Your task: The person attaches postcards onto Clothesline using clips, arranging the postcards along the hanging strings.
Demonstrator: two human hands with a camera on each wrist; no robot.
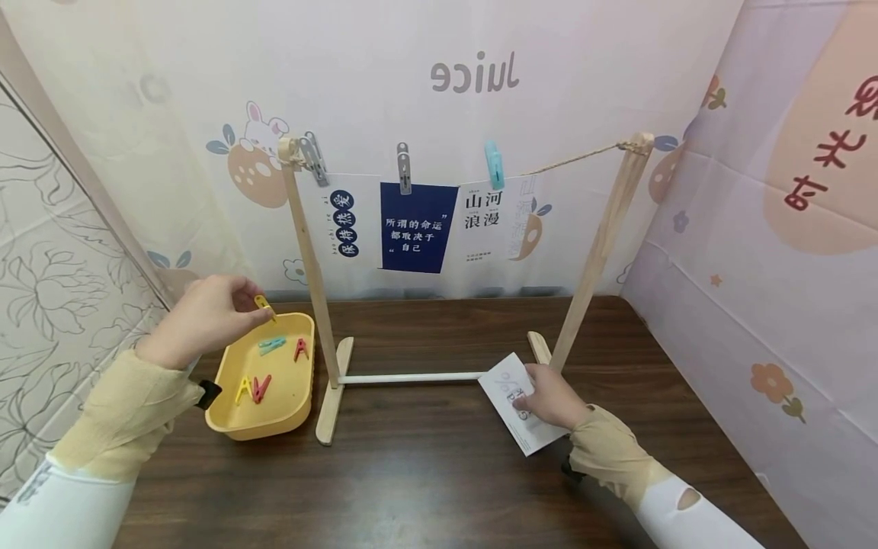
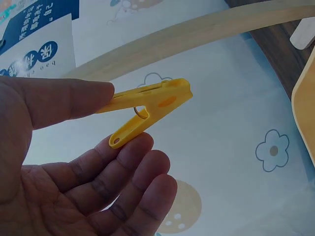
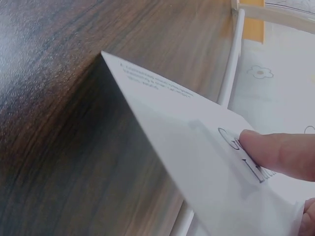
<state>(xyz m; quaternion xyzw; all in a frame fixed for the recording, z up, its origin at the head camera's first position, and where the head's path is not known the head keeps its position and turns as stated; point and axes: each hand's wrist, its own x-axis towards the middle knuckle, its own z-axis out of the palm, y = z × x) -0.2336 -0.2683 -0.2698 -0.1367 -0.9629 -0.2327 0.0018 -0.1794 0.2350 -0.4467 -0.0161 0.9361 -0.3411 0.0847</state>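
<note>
Above the yellow basket (image 1: 226, 412), my left hand (image 1: 214, 314) pinches a yellow clothespin (image 2: 157, 101) between thumb and fingers, by its handle ends. My right hand (image 1: 551, 396) grips a white printed card (image 3: 172, 142), thumb on the printed face, close to the right foot of a wooden frame (image 1: 312, 282). From the frame's twine (image 1: 579, 158) hang a white card (image 1: 350, 221) under a grey clothespin (image 1: 313, 160), a dark blue card (image 1: 417, 229) under another grey clothespin (image 1: 405, 169), and a white card (image 1: 483, 236) under a light blue clothespin (image 1: 494, 165).
Inside the basket lie red clothespins (image 1: 261, 389), a yellow clothespin (image 1: 243, 389) and a light blue clothespin (image 1: 272, 345). A white rod (image 1: 411, 377) joins the frame's feet low over the dark wooden table (image 1: 411, 473). Patterned curtains (image 1: 583, 76) stand behind and beside it.
</note>
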